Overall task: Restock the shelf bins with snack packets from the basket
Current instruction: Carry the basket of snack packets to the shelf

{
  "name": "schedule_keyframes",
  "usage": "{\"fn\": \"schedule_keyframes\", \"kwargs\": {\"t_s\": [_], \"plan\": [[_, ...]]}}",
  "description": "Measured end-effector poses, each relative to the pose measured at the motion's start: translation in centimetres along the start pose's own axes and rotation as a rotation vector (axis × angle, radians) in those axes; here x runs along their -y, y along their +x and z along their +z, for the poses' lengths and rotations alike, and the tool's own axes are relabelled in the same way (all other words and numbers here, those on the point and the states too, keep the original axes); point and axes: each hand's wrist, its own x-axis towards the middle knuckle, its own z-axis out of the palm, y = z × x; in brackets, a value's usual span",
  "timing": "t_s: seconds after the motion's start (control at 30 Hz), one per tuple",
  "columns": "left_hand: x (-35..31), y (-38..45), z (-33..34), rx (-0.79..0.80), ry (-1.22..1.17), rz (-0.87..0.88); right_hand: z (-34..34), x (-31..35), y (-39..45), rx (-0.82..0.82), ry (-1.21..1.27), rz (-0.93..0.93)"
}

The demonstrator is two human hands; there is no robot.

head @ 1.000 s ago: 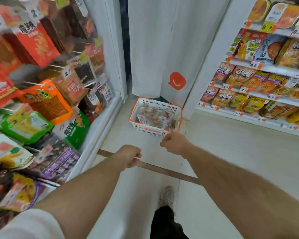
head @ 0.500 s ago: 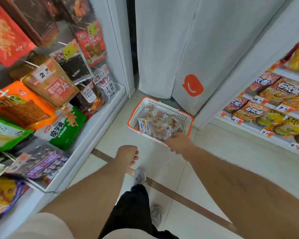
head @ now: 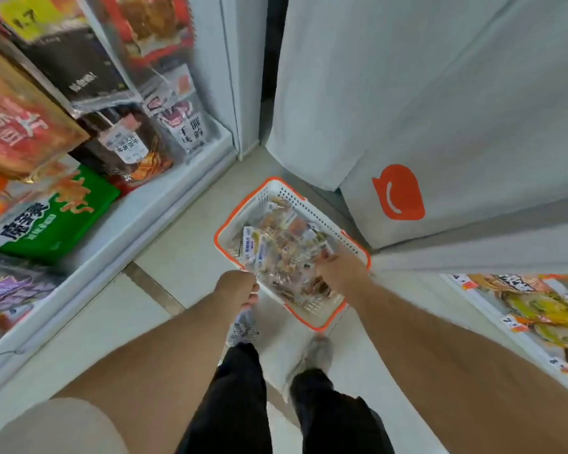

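A white basket with an orange rim [head: 277,186] stands on the floor ahead of my feet, filled with several small snack packets [head: 277,249]. My right hand [head: 341,270] reaches down into the basket at its right side and its fingertips touch the packets. The fingers are partly buried, so whether they grip a packet is hidden. My left hand [head: 238,288] hovers with curled fingers just outside the basket's near-left corner and holds nothing.
On the left, a white rack [head: 164,198] carries hanging snack bags. A low shelf with priced packets [head: 538,309] runs along the right. A grey curtain with an orange logo [head: 397,191] hangs behind the basket. My feet [head: 312,352] stand close to it.
I have stepped closer and leaned over the basket. My right hand went from the basket's near edge into the packets, and my left hand came up beside its corner.
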Motion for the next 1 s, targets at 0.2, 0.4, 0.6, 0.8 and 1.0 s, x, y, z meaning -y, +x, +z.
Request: {"fn": "schedule_keyframes", "kwargs": {"t_s": [0.2, 0.4, 0.6, 0.8, 1.0], "plan": [[0.7, 10.2, 4.2, -0.112, -0.137, -0.15, 1.9, -1.3, 14.2, -0.036, -0.256, 0.0], [2.6, 20.6, 9.6, -0.234, -0.128, -0.178, 4.3, -4.1, 28.0, -0.104, -0.434, -0.066], [5.5, 28.6, 13.0, -0.494, -0.047, -0.375, 6.4, -7.2, 36.9, -0.061, -0.535, -0.106], [6.9, 33.2, 13.6, -0.497, -0.297, -0.349, 6.8, -8.0, 41.5, -0.018, -0.367, -0.018], [6.7, 32.6, 12.6, -0.441, -0.31, -0.305, 5.5, -7.8, 42.7, -0.019, -0.069, 0.122]]}}
